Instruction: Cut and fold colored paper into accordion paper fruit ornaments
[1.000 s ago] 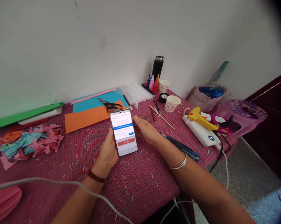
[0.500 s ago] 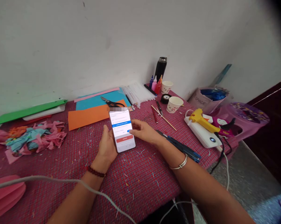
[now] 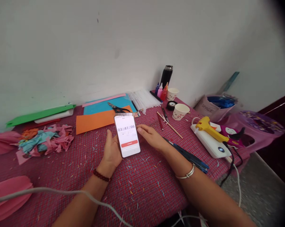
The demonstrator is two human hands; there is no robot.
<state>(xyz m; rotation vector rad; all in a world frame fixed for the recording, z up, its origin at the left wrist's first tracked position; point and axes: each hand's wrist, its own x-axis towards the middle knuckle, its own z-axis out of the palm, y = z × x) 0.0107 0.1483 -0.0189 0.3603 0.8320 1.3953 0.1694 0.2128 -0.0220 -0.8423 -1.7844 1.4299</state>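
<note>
My left hand (image 3: 112,150) grips a white smartphone (image 3: 127,135) from below, tilted up over the red checked tablecloth (image 3: 142,186). Its screen shows a timer reading 03:41:06 above a red button. My right hand (image 3: 151,135) rests just right of the phone, fingers stretched out and together, fingertips close to its right edge, holding nothing. A bead bracelet sits on my left wrist and a metal bangle on my right. Black scissors (image 3: 117,108) lie behind the phone on blue paper (image 3: 102,107), next to an orange sheet (image 3: 95,122).
Shredded pink and blue paper (image 3: 44,142) lies at left, green paper (image 3: 38,115) by the wall. At right are paper cups (image 3: 180,111), small paint bottles (image 3: 161,90), a black flask (image 3: 166,76), pencils (image 3: 167,121), a yellow glue gun (image 3: 210,128) on a white power bank (image 3: 210,145). A grey cable (image 3: 62,192) crosses my left arm.
The phone screen switched from a list with a blue bar to a timer display. My right hand's fingers pulled back off the screen to its right side. The view shifted slightly.
</note>
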